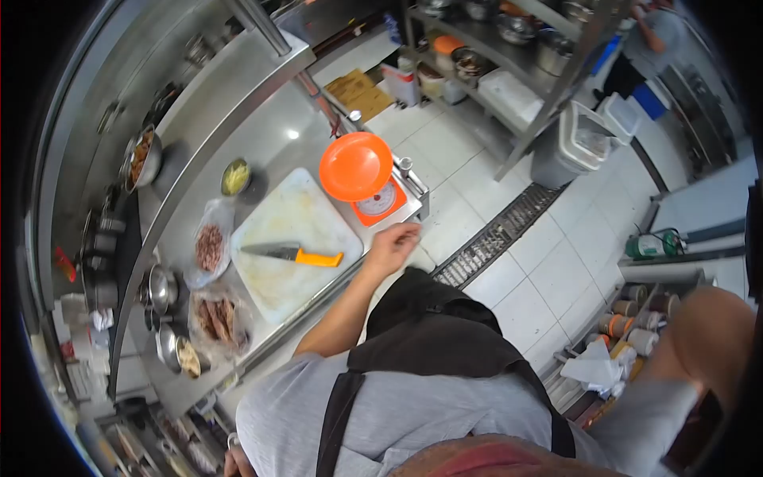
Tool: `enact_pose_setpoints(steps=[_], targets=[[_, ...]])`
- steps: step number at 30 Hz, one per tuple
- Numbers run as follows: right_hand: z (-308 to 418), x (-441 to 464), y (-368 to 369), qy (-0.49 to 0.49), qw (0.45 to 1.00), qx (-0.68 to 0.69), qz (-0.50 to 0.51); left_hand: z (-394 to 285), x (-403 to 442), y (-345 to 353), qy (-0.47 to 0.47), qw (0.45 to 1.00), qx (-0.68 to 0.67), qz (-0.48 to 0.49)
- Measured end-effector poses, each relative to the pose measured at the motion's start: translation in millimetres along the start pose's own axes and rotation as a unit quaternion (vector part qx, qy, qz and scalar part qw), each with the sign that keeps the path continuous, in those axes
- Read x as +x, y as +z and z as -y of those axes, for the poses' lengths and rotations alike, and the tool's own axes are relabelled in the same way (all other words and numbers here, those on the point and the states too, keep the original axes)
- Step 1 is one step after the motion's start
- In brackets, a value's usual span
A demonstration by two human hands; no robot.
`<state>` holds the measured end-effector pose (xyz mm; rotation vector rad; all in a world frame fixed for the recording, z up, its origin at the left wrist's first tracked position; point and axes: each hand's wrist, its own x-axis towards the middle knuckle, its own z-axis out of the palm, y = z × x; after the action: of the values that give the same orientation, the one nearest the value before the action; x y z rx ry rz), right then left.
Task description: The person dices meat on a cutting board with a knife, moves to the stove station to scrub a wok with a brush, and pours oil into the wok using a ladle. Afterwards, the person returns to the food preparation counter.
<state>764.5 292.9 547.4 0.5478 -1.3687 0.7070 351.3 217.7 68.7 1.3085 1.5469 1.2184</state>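
In the head view, the only view, the person's left hand (391, 248) is just right of the frame's middle, beside the steel counter's edge and near the orange scale (378, 200), whose round orange pan (355, 166) sits above it. The fingers are loosely curled and no object shows in them; whether thumb and fingertips meet, one cannot tell. The right arm (710, 338) bends at the right edge, its hand out of sight, so its state cannot be told. Left of the scale lies the white cutting board (298, 219), streaked with marks, with the orange-handled knife (294, 254) flat across it, held by neither visible hand. At centre left, small pieces of meat (209, 248) lie on a clear bag; below, larger dark pieces (216, 319) rest in another. A bowl of pale yellow shreds (235, 177) stands above the board, and pale pieces (188, 358) sit in a metal bowl at lower left. The cutting looks partly done, judging by the small pieces and the marked board; the larger pieces appear uncut. Both lots of meat lie well apart from the scale.
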Motion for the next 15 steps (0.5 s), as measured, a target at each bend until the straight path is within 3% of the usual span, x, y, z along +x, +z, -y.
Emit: enact_pose_setpoints(steps=[1,2,5,11,15], targets=[[-18,-3,6,-0.059,0.995,-0.053,0.066,-9,7,12,-0.019,0.999,0.026,0.028],[-39,-13,9,-0.101,0.987,-0.081,0.098,-8,16,27,0.022,0.999,0.037,0.023],[-98,-35,-7,-0.154,0.977,-0.092,0.118,-21,59,53,0.008,0.997,0.01,0.071],[-196,-50,-60,-0.19,0.968,-0.095,0.135,-9,185,97,0.024,0.995,-0.038,0.087],[-240,-41,-100,-0.184,0.969,-0.116,0.117,-45,246,90,0.02,0.994,-0.016,0.104]])
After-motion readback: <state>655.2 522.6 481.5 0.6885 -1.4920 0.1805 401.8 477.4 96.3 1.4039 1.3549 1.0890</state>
